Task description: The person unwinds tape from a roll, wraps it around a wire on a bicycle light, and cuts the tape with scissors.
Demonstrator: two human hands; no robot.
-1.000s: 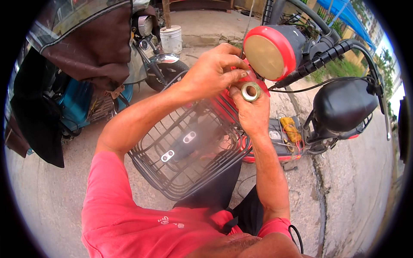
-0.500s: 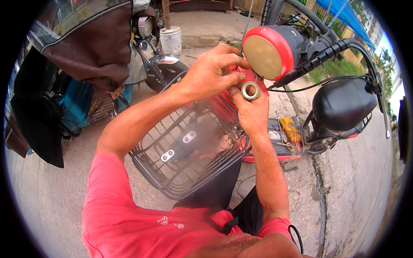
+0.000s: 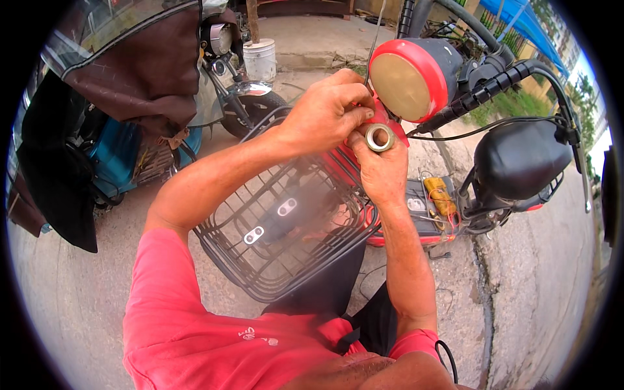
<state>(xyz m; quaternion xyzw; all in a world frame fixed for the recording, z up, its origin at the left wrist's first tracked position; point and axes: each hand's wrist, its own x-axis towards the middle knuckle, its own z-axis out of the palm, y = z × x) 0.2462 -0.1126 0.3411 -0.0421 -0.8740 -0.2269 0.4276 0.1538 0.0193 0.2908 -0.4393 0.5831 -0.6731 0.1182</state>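
Note:
In my right hand [image 3: 383,172] is a small pale roll of tape [image 3: 379,137], its hollow core facing up and my thumb beside it. My left hand [image 3: 330,107] is just left of it, with curled fingers and the thumb pinched toward the forefinger. What sits in that pinch is too small or hidden to make out. Both hands are over the red front panel [image 3: 390,121] of a scooter, below its round, red-rimmed headlight [image 3: 404,83]. Beneath my forearms is the black wire basket [image 3: 244,276].
A yellow device [image 3: 440,196] with thin wires lies on the scooter's footboard, near the black seat [image 3: 520,155]. The wrapped handlebar [image 3: 481,97] arches to the right. On the left stand a brown-covered vehicle [image 3: 140,78] and a motorcycle wheel [image 3: 257,114]; a white bucket [image 3: 260,60] is behind.
My left fingers have curled in closer, and the thumb is nearer the forefinger. The right hand keeps its hold on the roll. The whole view has shifted slightly.

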